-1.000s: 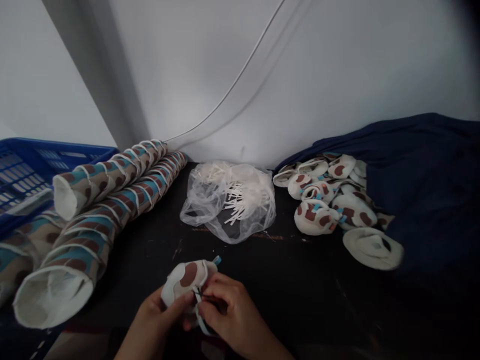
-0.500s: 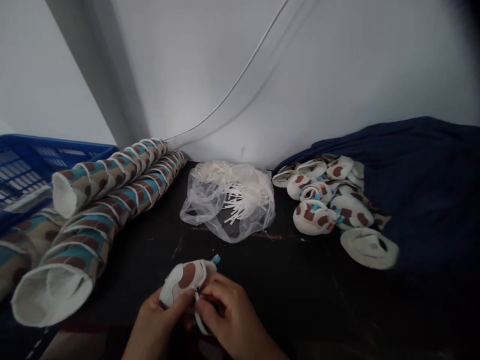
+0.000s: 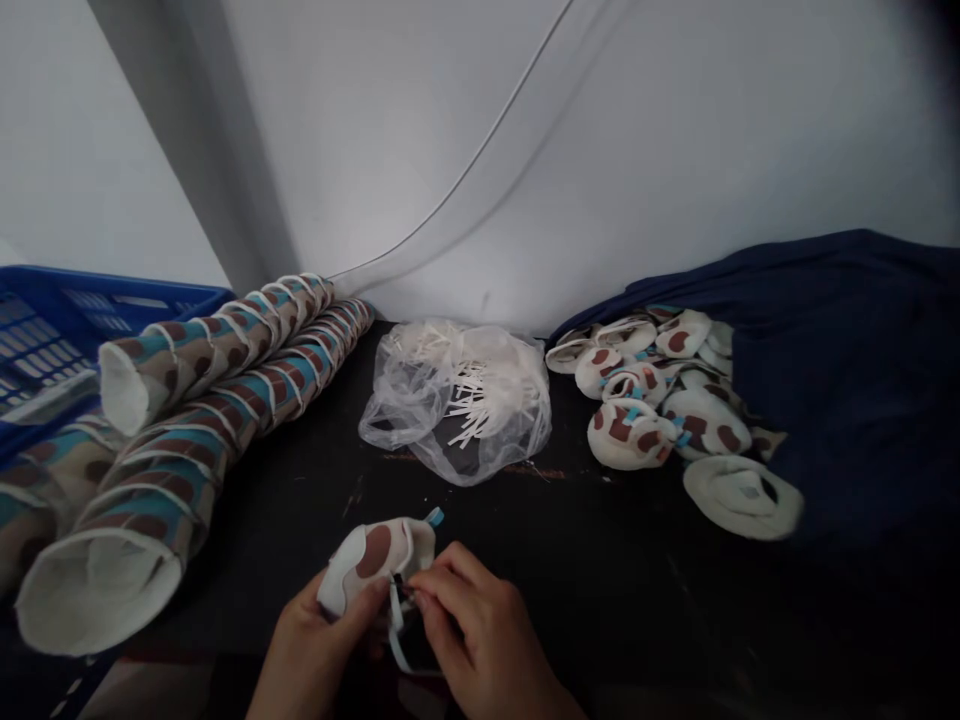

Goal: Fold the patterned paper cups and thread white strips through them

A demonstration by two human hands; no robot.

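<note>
Low in the middle of the dark table, my left hand [image 3: 311, 645] grips a small white cloth cap with brown patches and blue trim [image 3: 375, 558]. My right hand [image 3: 480, 630] pinches at the cap's edge where a pale strap [image 3: 395, 635] hangs down; what sits between its fingertips is too small to make out. Both hands touch the cap.
Long nested stacks of the same patterned caps [image 3: 202, 400] lie at the left beside a blue crate [image 3: 45, 320]. A clear plastic bag of white strips [image 3: 465, 395] sits at the centre back. Several loose caps [image 3: 660, 400] lie on dark blue cloth [image 3: 847, 380] at the right.
My right hand's fingers have shifted slightly along the cap's edge and the strap hangs a bit lower. The view has barely moved.
</note>
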